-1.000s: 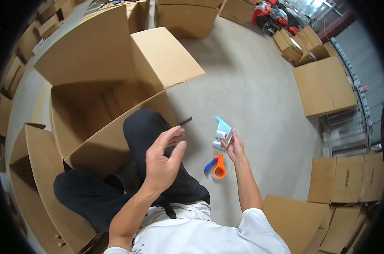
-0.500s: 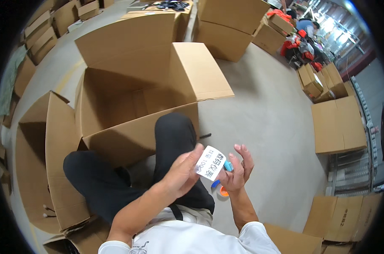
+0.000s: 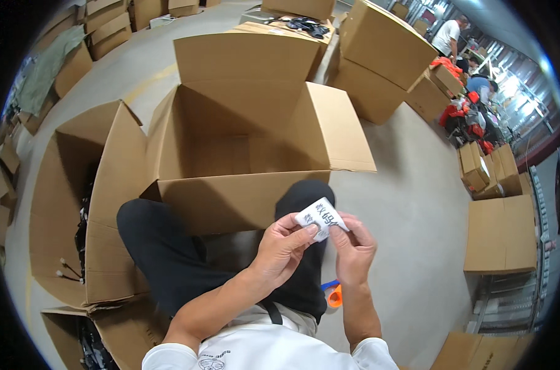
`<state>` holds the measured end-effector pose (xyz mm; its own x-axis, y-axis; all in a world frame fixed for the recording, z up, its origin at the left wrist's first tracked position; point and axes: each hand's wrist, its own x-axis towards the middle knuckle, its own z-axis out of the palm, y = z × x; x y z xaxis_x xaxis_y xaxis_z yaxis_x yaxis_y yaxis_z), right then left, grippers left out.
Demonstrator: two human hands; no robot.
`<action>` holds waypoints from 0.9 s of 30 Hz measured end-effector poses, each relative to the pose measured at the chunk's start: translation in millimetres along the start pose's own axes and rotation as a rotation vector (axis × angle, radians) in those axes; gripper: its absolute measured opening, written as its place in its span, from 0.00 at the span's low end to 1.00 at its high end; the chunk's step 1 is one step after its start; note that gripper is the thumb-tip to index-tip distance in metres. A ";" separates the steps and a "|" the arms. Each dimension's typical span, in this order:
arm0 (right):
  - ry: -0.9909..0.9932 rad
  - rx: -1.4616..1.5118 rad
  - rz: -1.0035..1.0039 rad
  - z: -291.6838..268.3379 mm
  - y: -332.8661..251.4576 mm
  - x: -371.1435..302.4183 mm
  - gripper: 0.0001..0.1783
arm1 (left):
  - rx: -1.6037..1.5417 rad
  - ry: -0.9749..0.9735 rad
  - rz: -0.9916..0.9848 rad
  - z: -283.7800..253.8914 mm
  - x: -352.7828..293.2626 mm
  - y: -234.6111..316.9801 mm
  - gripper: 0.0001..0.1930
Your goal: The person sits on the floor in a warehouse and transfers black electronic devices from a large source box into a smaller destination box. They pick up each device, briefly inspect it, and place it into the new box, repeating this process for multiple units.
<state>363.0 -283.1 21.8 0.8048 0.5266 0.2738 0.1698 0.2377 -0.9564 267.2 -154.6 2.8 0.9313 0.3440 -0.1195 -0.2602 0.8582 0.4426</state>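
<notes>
A small white paper label (image 3: 320, 217) with black handwriting is held up between both hands, above my right knee. My left hand (image 3: 286, 246) pinches its left and lower edge with the thumb on the front. On its other side my right hand (image 3: 355, 251) grips the right corner between thumb and fingers. The label bends a little there, and the fingers cover part of the writing. Beside my right leg an orange ring-shaped thing (image 3: 335, 297), like a tape roll, lies on the floor with a blue piece (image 3: 330, 285) against it.
Before my knees stands a large open cardboard box (image 3: 243, 176), its inside bare. To the left, a tall open carton (image 3: 110, 246) holds black cables, and a lower carton (image 3: 129, 327) holds dark items. Stacked cartons (image 3: 385, 55) stand behind. Two people work at the far right.
My right hand has closed on the label's right side; before, its fingers were spread near a light-blue thing, now out of sight. The view has shifted, showing more of the left cartons.
</notes>
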 end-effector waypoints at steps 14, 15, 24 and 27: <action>-0.565 -0.590 -0.444 107.7 8.8 191.2 0.06 | 1.609 -0.118 -0.987 -377.5 -33.9 -169.9 0.31; -0.623 -0.578 -0.541 109.4 25.7 195.4 0.07 | 1.510 -0.180 -1.111 -366.6 -23.0 -164.4 0.32; -0.921 -0.761 -0.565 99.5 115.0 271.8 0.10 | 1.417 -0.254 -1.493 -291.0 35.4 -61.1 0.30; -0.860 -0.802 -0.603 108.7 120.6 293.8 0.07 | 1.502 -0.210 -1.434 -266.7 67.3 -18.7 0.29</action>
<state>558.1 -11.0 -2.0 -0.0803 0.9267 0.3671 0.8985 0.2268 -0.3758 266.8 -45.8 -250.5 0.2784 -0.2612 -0.9242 0.7662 -0.5198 0.3777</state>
